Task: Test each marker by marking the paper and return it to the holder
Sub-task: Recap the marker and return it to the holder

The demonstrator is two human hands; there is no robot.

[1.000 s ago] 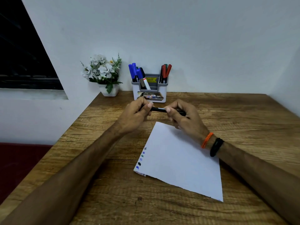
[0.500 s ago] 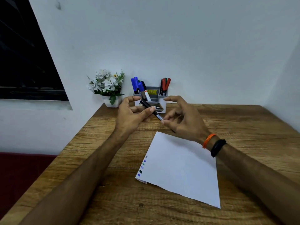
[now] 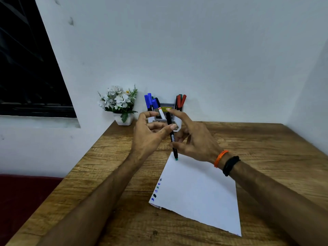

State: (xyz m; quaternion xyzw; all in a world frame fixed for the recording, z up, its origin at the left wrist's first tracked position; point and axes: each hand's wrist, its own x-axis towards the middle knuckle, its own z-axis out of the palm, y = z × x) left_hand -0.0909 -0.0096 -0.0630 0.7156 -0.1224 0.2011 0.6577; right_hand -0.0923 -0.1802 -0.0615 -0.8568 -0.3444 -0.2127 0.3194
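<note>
Above the paper point(image 3: 198, 189), left hand point(image 3: 147, 137) and right hand point(image 3: 193, 139) pinch an upright marker point(image 3: 171, 135), apparently turning its teal-tipped end down.

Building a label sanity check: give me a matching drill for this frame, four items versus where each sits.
Items:
1. black marker
2. flower pot
3. ink marks
4. red markers

Places:
A. left edge of the paper
B. right compartment of the holder
C. between both hands, teal end down
D. left of the holder, against the wall

Pairs: 1-C, 2-D, 3-A, 4-B
</note>
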